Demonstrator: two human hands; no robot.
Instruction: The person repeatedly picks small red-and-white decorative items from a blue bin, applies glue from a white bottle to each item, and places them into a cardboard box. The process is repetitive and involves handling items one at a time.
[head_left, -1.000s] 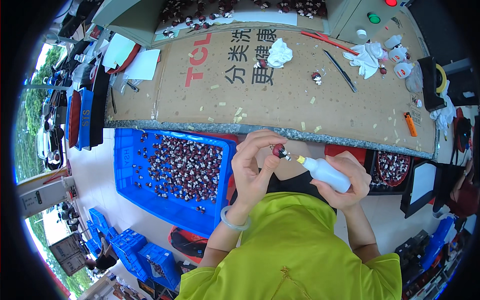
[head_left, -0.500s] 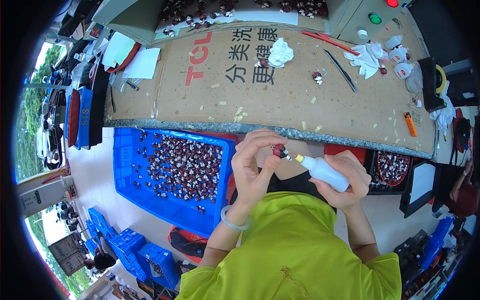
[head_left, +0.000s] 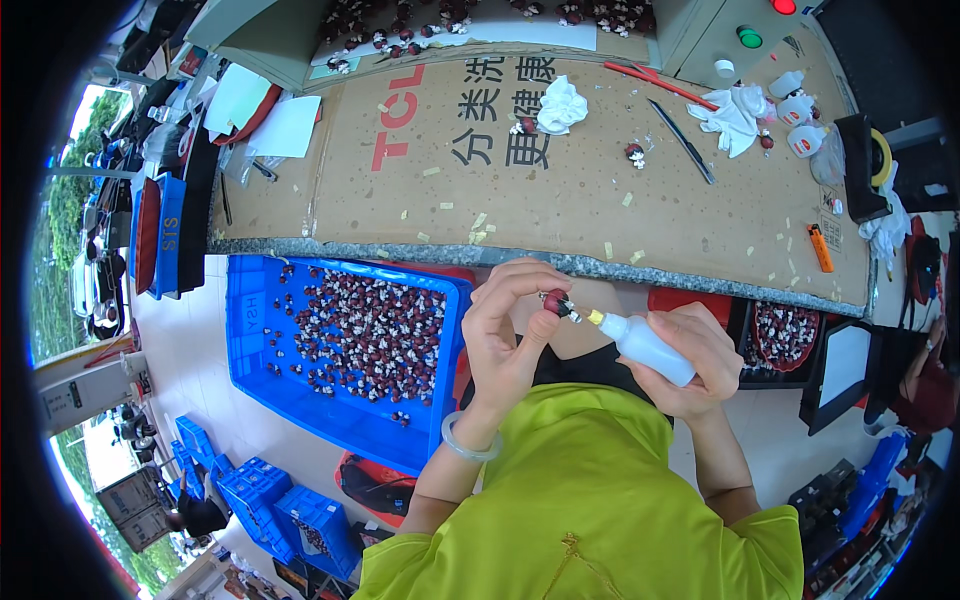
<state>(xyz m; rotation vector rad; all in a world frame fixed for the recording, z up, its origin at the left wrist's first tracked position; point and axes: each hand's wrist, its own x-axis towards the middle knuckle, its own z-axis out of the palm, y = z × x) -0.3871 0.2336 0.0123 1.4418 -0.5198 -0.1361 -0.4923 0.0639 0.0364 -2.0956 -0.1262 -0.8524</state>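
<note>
Between the thumb and fingers of my left hand (head_left: pixel 503 335) is a small dark-red and white figurine (head_left: pixel 557 303), held just in front of the bench edge. My right hand (head_left: pixel 693 362) is wrapped round a white squeeze bottle (head_left: pixel 648 347) that lies tilted, its yellow nozzle tip (head_left: pixel 596 317) pointing left at the figurine. The tip is very close to the figurine's white end; I cannot tell if they touch. A blue tub (head_left: pixel 342 437) to the left of my left hand holds many loose figurines of the same kind.
Cardboard (head_left: pixel 380 205) covers the bench ahead, carrying a crumpled white tissue (head_left: pixel 561 106), a black pen (head_left: pixel 682 141), an orange lighter (head_left: pixel 820 248) and small white bottles (head_left: pixel 806 140). A grey machine (head_left: pixel 690 45) with more figurines stands behind. Stacked blue crates (head_left: pixel 256 492) are at lower left.
The bottle and my right hand have shifted very slightly left. My left hand keeps its grip on the figurine, almost unmoved. A person far at the lower left has changed posture.
</note>
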